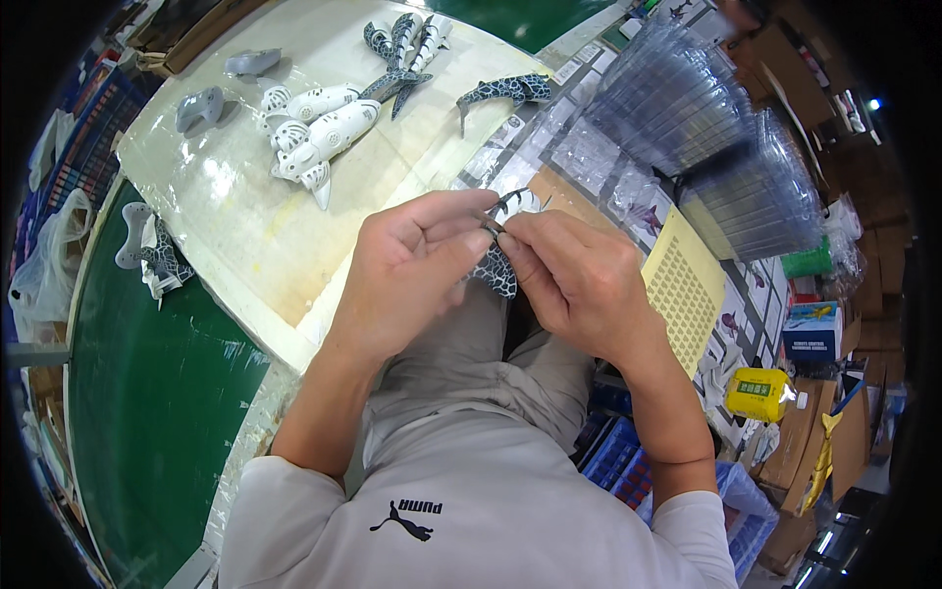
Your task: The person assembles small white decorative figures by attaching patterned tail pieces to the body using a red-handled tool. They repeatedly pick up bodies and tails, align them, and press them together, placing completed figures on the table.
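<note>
Over the lap, near the table edge [294,329]: hold the spotted toy shark [498,267] still with left hand [407,275] and right hand [579,285] fingers pinched tight on it, press gently, no twisting.

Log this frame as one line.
left hand: grips toy shark | right hand: pinches same shark | white shark bodies on table

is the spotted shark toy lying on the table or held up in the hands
Held up: both the left hand and right hand pinch the spotted shark toy above the lap, off the table.
</note>
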Demonstrator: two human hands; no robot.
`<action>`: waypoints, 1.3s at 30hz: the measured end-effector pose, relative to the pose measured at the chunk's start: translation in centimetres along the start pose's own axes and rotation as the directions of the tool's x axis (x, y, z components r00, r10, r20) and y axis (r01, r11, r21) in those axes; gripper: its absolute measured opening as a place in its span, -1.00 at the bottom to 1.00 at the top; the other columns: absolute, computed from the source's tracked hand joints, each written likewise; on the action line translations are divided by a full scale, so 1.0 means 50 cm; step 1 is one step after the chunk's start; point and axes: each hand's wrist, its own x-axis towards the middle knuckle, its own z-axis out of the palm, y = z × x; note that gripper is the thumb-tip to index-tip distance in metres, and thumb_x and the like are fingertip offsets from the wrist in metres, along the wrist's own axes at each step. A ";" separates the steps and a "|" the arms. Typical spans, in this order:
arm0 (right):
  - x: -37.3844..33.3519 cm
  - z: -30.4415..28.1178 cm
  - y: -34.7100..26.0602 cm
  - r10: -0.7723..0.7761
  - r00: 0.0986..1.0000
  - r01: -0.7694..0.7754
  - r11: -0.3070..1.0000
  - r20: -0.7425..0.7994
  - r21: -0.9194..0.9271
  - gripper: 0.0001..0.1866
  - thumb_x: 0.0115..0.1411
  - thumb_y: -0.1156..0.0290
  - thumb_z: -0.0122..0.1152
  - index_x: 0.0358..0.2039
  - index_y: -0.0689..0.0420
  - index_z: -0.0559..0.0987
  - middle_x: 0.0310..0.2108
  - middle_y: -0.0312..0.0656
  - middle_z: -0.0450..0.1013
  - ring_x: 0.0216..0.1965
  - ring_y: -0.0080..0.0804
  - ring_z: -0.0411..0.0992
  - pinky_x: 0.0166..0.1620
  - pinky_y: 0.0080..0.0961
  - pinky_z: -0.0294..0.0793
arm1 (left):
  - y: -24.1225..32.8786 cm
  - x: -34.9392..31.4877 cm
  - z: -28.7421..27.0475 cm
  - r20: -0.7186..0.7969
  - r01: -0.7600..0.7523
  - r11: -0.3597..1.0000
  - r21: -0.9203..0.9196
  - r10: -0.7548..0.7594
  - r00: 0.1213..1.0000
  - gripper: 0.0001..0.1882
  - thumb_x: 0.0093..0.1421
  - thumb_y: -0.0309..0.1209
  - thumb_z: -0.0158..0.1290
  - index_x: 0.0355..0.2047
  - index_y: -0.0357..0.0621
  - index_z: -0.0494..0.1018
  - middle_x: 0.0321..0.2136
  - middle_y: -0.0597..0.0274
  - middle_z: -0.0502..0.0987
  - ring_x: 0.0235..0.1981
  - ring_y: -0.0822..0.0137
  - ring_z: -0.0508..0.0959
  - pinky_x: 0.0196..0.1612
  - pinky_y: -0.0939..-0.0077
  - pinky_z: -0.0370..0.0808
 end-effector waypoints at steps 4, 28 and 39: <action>0.000 0.003 -0.001 -0.005 1.000 0.005 1.000 0.008 -0.001 -0.90 0.21 0.55 0.37 -0.30 0.19 0.59 -0.46 -0.09 0.53 -0.51 -0.11 0.55 -0.45 -0.28 0.52 | 0.004 0.000 0.000 0.012 -0.015 0.999 0.031 0.015 1.000 -0.59 0.34 -0.46 0.17 0.17 -0.30 0.56 -0.22 0.29 0.67 -0.45 0.65 0.47 -0.46 0.71 0.40; -0.003 0.001 -0.004 0.056 0.997 -0.058 0.998 0.047 0.023 -0.89 0.23 0.58 0.35 -0.23 0.23 0.64 -0.39 -0.04 0.60 -0.45 -0.10 0.61 -0.41 -0.29 0.54 | 0.011 -0.001 0.000 0.013 -0.001 0.998 0.068 0.000 1.000 -0.62 0.34 -0.49 0.15 0.15 -0.31 0.58 -0.25 0.38 0.66 -0.42 0.70 0.48 -0.46 0.75 0.37; 0.001 0.008 -0.004 0.016 1.000 -0.016 1.000 -0.005 0.022 -0.87 0.18 0.53 0.35 -0.38 0.17 0.52 -0.52 -0.07 0.49 -0.54 -0.08 0.53 -0.48 -0.25 0.51 | 0.009 -0.003 0.004 -0.009 -0.026 0.998 0.049 0.026 1.000 -0.61 0.34 -0.50 0.19 0.14 -0.43 0.54 -0.36 0.34 0.59 -0.61 0.71 0.34 -0.63 0.80 0.19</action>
